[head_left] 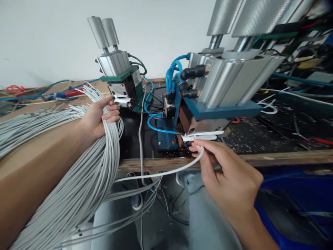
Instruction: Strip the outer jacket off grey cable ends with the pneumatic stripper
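Left of the near machine, the left hand grips a cable bundle, probably heavy and slippery. At the machine's front, the right hand pinches one cable, seemingly light and springy, best held near its tip.

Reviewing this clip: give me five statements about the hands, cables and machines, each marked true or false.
1. The left hand grips a bundle of grey cables. True.
2. The right hand holds a screwdriver. False: it pinches a single cable.
3. Blue air tubes run to the nearer pneumatic machine. True.
4. The farther pneumatic machine has a red plate beneath its cylinder. False: the plate is green.
5. In the picture, the nearer pneumatic machine stands left of the farther one. False: it stands to the right.
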Action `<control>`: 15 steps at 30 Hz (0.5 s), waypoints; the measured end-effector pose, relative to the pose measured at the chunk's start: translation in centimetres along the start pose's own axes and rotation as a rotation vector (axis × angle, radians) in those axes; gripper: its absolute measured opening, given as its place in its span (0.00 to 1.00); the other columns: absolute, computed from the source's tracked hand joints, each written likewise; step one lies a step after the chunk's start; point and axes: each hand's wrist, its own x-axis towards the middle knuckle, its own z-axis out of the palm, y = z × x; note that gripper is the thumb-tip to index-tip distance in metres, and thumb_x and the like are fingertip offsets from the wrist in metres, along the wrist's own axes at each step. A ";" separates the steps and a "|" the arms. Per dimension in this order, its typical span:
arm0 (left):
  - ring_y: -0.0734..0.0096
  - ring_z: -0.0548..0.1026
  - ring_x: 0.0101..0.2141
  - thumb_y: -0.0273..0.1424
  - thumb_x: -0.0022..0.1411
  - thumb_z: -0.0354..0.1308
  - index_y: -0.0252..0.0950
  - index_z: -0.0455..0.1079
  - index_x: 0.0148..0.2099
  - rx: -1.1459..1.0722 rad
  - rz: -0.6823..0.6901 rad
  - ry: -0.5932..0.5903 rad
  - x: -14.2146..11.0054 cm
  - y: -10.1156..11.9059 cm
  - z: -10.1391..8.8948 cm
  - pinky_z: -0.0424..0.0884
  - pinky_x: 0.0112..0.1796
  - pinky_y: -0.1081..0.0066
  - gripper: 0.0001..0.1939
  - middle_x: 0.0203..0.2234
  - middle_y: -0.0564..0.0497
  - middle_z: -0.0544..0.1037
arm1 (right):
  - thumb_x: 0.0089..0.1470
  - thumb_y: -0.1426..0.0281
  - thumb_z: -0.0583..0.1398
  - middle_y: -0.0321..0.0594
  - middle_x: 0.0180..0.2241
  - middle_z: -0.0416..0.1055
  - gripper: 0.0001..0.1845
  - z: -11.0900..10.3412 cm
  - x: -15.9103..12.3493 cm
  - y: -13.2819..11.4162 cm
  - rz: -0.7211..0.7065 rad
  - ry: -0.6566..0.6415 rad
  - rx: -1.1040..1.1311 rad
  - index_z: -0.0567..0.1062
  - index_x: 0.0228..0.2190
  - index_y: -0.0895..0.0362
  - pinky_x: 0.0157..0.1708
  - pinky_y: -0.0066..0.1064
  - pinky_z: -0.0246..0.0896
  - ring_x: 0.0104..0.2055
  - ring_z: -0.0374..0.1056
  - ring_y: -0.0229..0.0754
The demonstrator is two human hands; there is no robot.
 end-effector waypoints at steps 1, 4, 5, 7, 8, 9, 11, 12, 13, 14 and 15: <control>0.85 0.50 0.11 0.32 0.80 0.36 0.33 0.58 0.27 0.000 -0.003 0.003 -0.1 0.0 0.1 0.51 0.11 0.81 0.26 0.17 0.62 0.55 | 0.59 0.84 0.60 0.39 0.39 0.80 0.13 0.0 0.0 0.0 -0.003 0.001 0.008 0.76 0.44 0.60 0.46 0.24 0.73 0.39 0.77 0.34; 0.85 0.52 0.12 0.31 0.79 0.35 0.34 0.59 0.28 0.010 -0.022 -0.003 -0.4 0.1 0.4 0.52 0.12 0.81 0.25 0.17 0.61 0.57 | 0.59 0.85 0.60 0.40 0.39 0.80 0.14 0.0 0.0 -0.2 0.002 0.000 0.043 0.75 0.44 0.60 0.45 0.26 0.74 0.39 0.78 0.36; 0.84 0.52 0.12 0.30 0.79 0.35 0.34 0.59 0.28 0.014 -0.027 -0.008 -0.5 0.1 0.4 0.53 0.12 0.81 0.25 0.18 0.61 0.57 | 0.58 0.86 0.60 0.41 0.39 0.80 0.15 0.0 -0.1 -0.2 0.003 0.001 0.053 0.75 0.44 0.61 0.46 0.27 0.74 0.40 0.78 0.36; 0.84 0.53 0.12 0.29 0.79 0.34 0.34 0.59 0.28 0.021 -0.029 -0.016 -0.6 0.1 0.5 0.55 0.13 0.81 0.25 0.18 0.61 0.57 | 0.57 0.86 0.60 0.41 0.38 0.80 0.15 0.0 -0.1 -0.3 0.002 0.016 0.065 0.75 0.44 0.61 0.46 0.27 0.74 0.40 0.78 0.37; 0.84 0.53 0.12 0.29 0.79 0.34 0.34 0.59 0.28 0.023 -0.025 -0.017 -0.6 0.1 0.6 0.55 0.13 0.81 0.25 0.18 0.61 0.57 | 0.58 0.86 0.60 0.41 0.38 0.80 0.15 0.0 -0.1 -0.3 0.007 0.017 0.070 0.75 0.44 0.60 0.46 0.28 0.75 0.39 0.78 0.38; 0.84 0.53 0.12 0.29 0.79 0.34 0.34 0.59 0.28 0.027 -0.022 -0.016 -0.7 0.1 0.6 0.55 0.13 0.81 0.25 0.18 0.61 0.57 | 0.58 0.86 0.60 0.41 0.38 0.80 0.16 0.0 -0.1 -0.3 0.011 0.015 0.075 0.75 0.45 0.59 0.46 0.29 0.75 0.39 0.78 0.38; 0.84 0.53 0.12 0.29 0.79 0.34 0.34 0.58 0.28 0.036 -0.020 -0.010 -0.7 0.0 0.7 0.55 0.13 0.81 0.25 0.18 0.61 0.57 | 0.58 0.86 0.59 0.41 0.38 0.80 0.16 0.1 -0.1 -0.3 0.015 0.007 0.083 0.75 0.45 0.58 0.45 0.30 0.75 0.39 0.78 0.38; 0.85 0.53 0.12 0.29 0.79 0.34 0.34 0.58 0.28 0.041 -0.018 -0.007 -0.7 0.0 0.7 0.54 0.13 0.81 0.25 0.18 0.61 0.57 | 0.58 0.86 0.59 0.41 0.38 0.80 0.16 0.1 -0.1 -0.3 0.015 0.006 0.084 0.75 0.45 0.59 0.46 0.30 0.75 0.40 0.78 0.38; 0.84 0.53 0.12 0.29 0.79 0.34 0.34 0.58 0.28 0.045 -0.017 -0.004 -0.7 0.0 0.8 0.54 0.12 0.81 0.25 0.18 0.61 0.57 | 0.59 0.86 0.59 0.42 0.38 0.80 0.15 0.1 -0.1 -0.3 0.014 0.005 0.084 0.75 0.45 0.60 0.46 0.29 0.75 0.40 0.78 0.38; 0.84 0.53 0.12 0.29 0.79 0.34 0.34 0.58 0.28 0.048 -0.016 -0.002 -0.8 0.0 0.9 0.54 0.12 0.81 0.25 0.18 0.61 0.57 | 0.59 0.86 0.59 0.43 0.38 0.80 0.15 0.1 -0.1 -0.3 0.011 0.009 0.082 0.75 0.45 0.61 0.47 0.29 0.75 0.40 0.78 0.38; 0.84 0.53 0.12 0.29 0.79 0.33 0.34 0.58 0.28 0.049 -0.014 0.000 -0.8 0.0 0.9 0.54 0.13 0.81 0.25 0.18 0.61 0.56 | 0.59 0.86 0.59 0.43 0.38 0.80 0.14 0.1 -0.1 -0.3 0.009 0.011 0.079 0.75 0.45 0.61 0.47 0.28 0.74 0.41 0.77 0.38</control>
